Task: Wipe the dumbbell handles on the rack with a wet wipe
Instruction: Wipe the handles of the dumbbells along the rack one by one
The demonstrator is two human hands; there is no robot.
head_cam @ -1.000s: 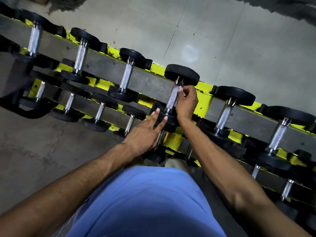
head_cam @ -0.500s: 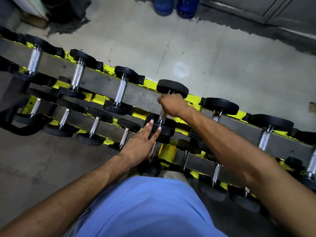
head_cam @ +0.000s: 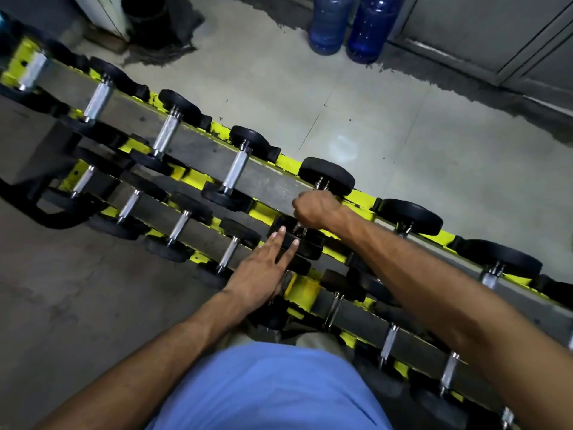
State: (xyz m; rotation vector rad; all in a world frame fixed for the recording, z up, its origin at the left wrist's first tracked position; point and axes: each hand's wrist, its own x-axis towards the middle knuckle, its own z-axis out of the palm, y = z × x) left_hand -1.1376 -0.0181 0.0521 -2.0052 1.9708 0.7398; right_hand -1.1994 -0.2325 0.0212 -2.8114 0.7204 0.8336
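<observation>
R grip (head_cam: 317,208) round dumbbell handle (head_cam: 321,183)

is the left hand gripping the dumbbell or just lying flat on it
Flat, open: the left hand rests straight fingers on the black dumbbell head, curling round nothing. The right hand grips the handle.

Dumbbells (head_cam: 164,136) lie side by side across the rack (head_cam: 266,178), leaving strips of bare gray shelf open between neighbouring handles (head_cam: 236,169). The right hand (head_cam: 316,209) wraps one handle (head_cam: 300,228), filling the gap between that dumbbell's two black heads (head_cam: 327,176). The left hand (head_cam: 260,271) lies flat on the near head (head_cam: 307,243), covering the lower row beneath it. Beyond the rack the floor (head_cam: 403,150) is open up to two blue water bottles (head_cam: 328,23) and a black bin (head_cam: 148,20).
</observation>
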